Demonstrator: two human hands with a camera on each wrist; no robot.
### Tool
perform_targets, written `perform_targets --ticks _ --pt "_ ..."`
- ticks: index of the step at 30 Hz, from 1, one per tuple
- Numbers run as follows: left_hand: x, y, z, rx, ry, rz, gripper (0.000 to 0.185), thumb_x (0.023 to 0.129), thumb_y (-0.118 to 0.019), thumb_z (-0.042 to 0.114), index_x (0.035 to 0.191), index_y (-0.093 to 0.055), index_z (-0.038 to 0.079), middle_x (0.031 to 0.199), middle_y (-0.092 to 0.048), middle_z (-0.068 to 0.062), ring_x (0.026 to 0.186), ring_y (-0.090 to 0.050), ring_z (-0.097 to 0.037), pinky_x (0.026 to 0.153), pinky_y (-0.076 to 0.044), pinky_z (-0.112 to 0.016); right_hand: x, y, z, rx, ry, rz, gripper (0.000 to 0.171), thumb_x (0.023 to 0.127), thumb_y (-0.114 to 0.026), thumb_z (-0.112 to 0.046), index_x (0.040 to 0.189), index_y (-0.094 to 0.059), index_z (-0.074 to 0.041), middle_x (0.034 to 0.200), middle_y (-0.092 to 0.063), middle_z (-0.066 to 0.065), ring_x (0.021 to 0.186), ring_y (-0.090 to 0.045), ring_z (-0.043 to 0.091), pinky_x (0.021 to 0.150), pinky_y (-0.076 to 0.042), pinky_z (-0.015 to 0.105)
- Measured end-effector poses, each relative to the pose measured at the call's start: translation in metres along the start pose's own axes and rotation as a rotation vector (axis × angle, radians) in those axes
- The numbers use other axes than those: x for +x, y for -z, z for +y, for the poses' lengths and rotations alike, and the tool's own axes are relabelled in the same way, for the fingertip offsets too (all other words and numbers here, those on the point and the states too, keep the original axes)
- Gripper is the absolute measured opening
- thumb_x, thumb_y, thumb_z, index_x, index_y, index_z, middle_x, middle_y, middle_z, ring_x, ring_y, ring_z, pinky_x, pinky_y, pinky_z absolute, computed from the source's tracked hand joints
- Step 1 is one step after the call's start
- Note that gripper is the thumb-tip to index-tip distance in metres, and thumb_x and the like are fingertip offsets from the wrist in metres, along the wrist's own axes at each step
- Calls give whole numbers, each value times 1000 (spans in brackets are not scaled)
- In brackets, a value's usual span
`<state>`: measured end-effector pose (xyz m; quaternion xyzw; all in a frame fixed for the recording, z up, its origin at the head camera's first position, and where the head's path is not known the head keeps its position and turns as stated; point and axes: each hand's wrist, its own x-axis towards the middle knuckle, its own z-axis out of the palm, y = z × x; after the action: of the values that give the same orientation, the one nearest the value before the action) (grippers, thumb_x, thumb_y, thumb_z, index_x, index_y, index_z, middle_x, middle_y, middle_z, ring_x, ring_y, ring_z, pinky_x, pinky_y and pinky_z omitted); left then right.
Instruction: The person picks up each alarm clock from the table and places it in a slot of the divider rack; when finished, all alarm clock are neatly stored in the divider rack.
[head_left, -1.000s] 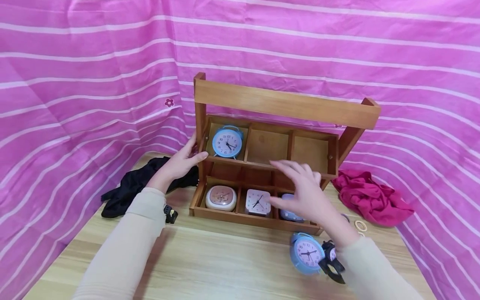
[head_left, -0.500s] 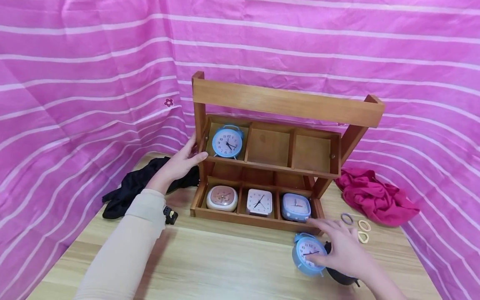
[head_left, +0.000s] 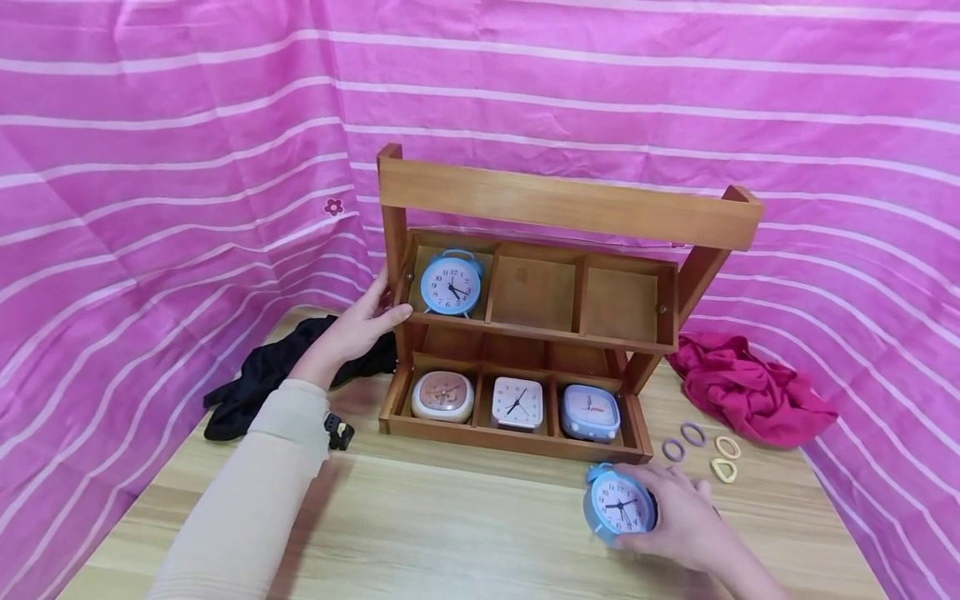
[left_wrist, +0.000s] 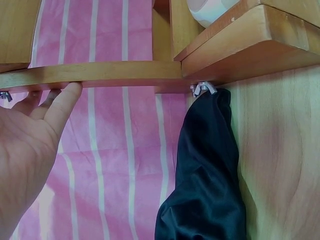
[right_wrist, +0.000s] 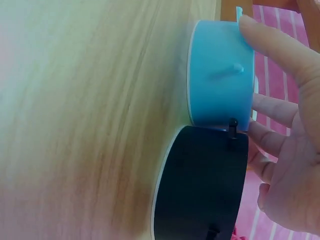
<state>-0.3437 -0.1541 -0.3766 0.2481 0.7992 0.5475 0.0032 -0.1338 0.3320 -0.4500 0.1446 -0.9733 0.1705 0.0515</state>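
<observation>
Right hand [head_left: 681, 510] on clock [head_left: 621, 505] — table [head_left: 442, 525], striped cloth [head_left: 570, 83]

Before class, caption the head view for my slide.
Left fingers touch a rack of four clocks; right fingers hold a blue clock outside it.

Blue alarm clock [head_left: 619, 504] lying face up near upright wooden rack [head_left: 566, 200].

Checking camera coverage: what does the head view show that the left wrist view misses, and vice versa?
Only head: the right hand at a blue clock, the white square clock and the crimson cloth.

Only left wrist: metal wing nuts on the wooden rack.

Both: that rack, the left hand, the black cloth, the table, the striped curtain.
</observation>
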Motion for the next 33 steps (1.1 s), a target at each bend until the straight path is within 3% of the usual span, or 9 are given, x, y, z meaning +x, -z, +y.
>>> perform_targets --ticks 8,14,24,33 --pt "0 -3 1 -7 -22 -1 85 109 -55 20 167 4 42 175 -8 -9 154 -27 -37 121 -29 -58 -1 5 -4 18 68 84 89 51 -102 -46 131 -71 -21 119 -69 -8 107 -60 19 75 -28 35" --pt "1 -4 -1 -15 -33 -3 84 110 -54 20 167 3 42 174 -10 -11 153 -28 -37 122 -29 -57 14 39 -22 27 220 171 91 51 -103 -40 133 -70 -18 121 -69 0 110 -58 24 82 -33 42" --pt "0 -1 -2 -17 -38 -3 86 109 -55 17 167 4 40 174 -12 -14 154 -25 -38 121 -29 -59 80 113 -69 41 296 262 99 57 -105 -30 144 -61 -15 124 -67 6 112 -49 26 78 -26 42" --pt "0 0 -1 -10 -40 -1 85 109 -55 18 168 3 40 171 -16 -18 150 -31 -42 118 -33 -62 150 129 -103 23 252 334 93 64 -101 -35 144 -60 -12 134 -64 13 118 -47 36 84 -32 53"
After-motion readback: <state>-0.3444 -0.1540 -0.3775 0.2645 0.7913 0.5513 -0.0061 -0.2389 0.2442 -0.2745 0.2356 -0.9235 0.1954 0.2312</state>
